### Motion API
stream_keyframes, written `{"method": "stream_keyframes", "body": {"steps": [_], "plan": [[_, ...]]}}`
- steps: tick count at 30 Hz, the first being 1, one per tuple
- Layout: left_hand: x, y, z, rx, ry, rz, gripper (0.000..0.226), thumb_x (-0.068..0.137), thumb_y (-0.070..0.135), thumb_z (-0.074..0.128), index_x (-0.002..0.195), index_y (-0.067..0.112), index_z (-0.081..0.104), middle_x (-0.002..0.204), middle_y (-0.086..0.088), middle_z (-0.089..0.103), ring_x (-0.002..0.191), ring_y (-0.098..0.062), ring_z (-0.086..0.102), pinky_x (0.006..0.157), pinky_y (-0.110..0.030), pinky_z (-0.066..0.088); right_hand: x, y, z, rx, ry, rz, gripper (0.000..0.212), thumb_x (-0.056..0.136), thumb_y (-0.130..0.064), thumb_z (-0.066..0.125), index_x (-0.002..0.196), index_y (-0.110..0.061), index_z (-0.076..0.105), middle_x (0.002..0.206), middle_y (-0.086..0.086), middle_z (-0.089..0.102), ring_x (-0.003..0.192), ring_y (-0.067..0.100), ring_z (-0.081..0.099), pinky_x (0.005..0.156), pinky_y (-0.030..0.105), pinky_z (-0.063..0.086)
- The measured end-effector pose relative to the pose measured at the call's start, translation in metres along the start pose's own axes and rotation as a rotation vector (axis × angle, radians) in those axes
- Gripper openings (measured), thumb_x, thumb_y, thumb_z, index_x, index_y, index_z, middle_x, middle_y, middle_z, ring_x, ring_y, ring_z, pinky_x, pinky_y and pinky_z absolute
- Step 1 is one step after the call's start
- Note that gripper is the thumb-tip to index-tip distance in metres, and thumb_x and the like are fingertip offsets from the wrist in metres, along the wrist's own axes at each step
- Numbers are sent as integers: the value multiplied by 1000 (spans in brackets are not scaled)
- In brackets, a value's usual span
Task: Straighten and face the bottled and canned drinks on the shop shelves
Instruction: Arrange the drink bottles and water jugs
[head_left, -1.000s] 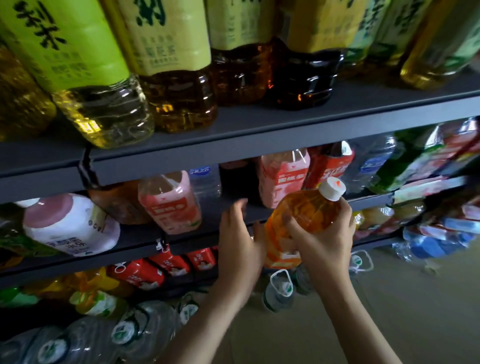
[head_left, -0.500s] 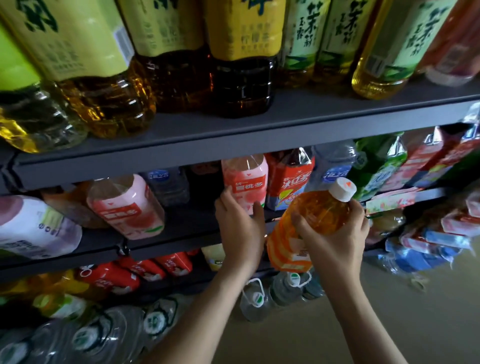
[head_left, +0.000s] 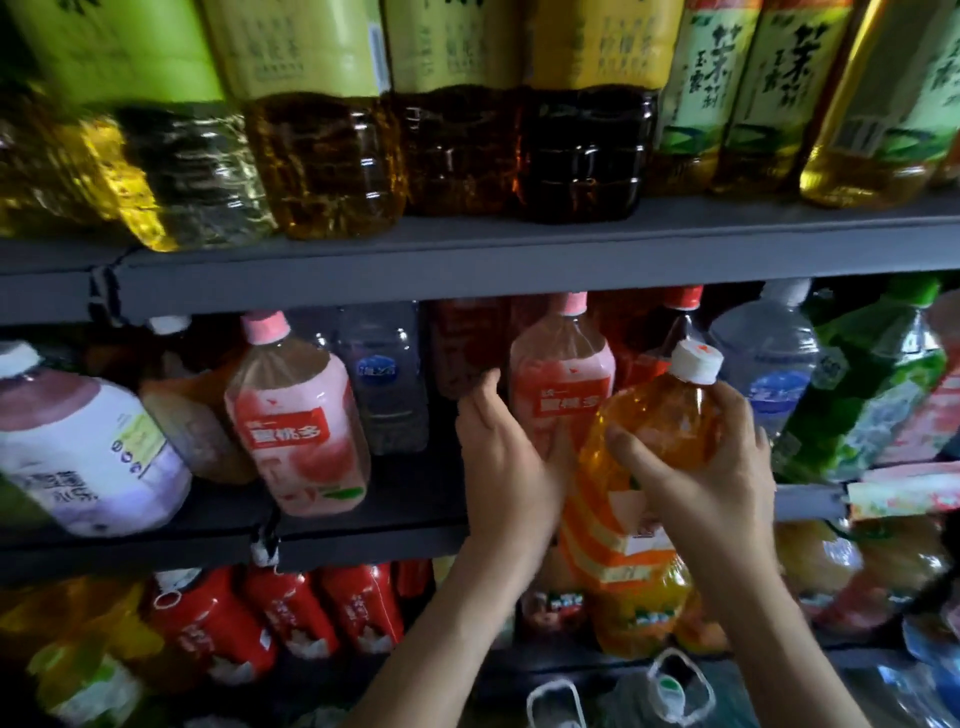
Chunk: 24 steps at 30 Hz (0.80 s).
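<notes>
A shop is indicated: 3 grey shelves (head_left: 519, 260) are packed with labelled bottled drinks (head_left: 301, 415), many of one kind.

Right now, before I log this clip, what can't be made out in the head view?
All in the head view:
- Tea bottles, top shelf: caps and upper labels cut off by the frame's top edge.
- Pink bottle by the left hand: base hidden behind that hand and the orange bottle.
- Orange bottle's label: partly covered by the right hand, print blurred.
- Lowest-shelf bottles: dark and blurred, unreadable.
</notes>
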<state>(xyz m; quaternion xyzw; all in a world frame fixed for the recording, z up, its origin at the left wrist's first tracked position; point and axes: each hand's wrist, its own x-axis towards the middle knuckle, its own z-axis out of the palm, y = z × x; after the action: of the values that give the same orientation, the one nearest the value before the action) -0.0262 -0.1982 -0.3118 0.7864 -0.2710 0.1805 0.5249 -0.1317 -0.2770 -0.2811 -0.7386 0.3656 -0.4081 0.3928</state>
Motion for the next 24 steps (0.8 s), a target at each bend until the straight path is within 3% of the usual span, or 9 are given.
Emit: {"method": "stream_keyframes", "body": {"steps": [3, 5, 9, 13, 15, 19, 24], "plan": [[-6, -25, -16, 77, 189, 148, 55, 82, 35, 62, 124, 3, 47, 112, -14, 51, 106, -25, 52, 93, -19, 35, -5, 4, 8, 47, 68, -107, 82, 62, -33, 83, 133, -27, 43, 120, 1, 47, 115, 19, 45, 88, 29, 33], [-11, -44, -22, 125, 313, 164, 51, 78, 21, 71, 120, 1, 50, 108, -14, 52, 101, -27, 53, 88, -18, 37, -14, 6, 13, 92, 74, -188, 80, 62, -32, 83, 131, -29, 44, 115, -4, 43, 109, 13, 42, 87, 30, 33], [-15, -79, -37, 169, 435, 99, 64, 71, 18, 77, 124, 2, 45, 117, -17, 45, 109, -26, 39, 89, -37, 42, -34, 10, 32, 155, 16, -293, 83, 56, -47, 85, 128, -36, 45, 117, -6, 47, 107, 13, 46, 85, 33, 39], [-2, -113, -62, 331, 581, -67, 89, 60, 33, 80, 131, 1, 37, 127, -29, 42, 114, -43, 38, 93, -54, 36, -47, 7, 57, 201, -76, -277, 84, 54, -57, 79, 128, -39, 43, 121, -3, 51, 106, 17, 51, 87, 41, 46], [8, -128, -77, 322, 571, -131, 99, 59, 44, 77, 135, -1, 34, 131, -31, 40, 117, -49, 39, 93, -58, 38, -49, 3, 65, 210, -109, -263, 79, 60, -48, 83, 129, -38, 43, 123, 1, 51, 106, 18, 49, 86, 42, 45], [23, -137, -93, 202, 367, -235, 115, 59, 51, 77, 144, 2, 18, 130, -24, 42, 117, -41, 41, 97, -47, 37, -53, -6, 72, 193, -128, -268, 80, 59, -49, 83, 128, -36, 45, 124, 1, 51, 105, 17, 50, 83, 38, 44], [20, -132, -94, 196, 425, -321, 105, 47, 37, 88, 127, -4, 33, 123, -20, 41, 115, -37, 37, 96, -40, 32, -56, 0, 65, 221, -128, -281, 79, 61, -45, 82, 129, -36, 43, 122, 0, 50, 104, 18, 51, 85, 42, 48]]}}
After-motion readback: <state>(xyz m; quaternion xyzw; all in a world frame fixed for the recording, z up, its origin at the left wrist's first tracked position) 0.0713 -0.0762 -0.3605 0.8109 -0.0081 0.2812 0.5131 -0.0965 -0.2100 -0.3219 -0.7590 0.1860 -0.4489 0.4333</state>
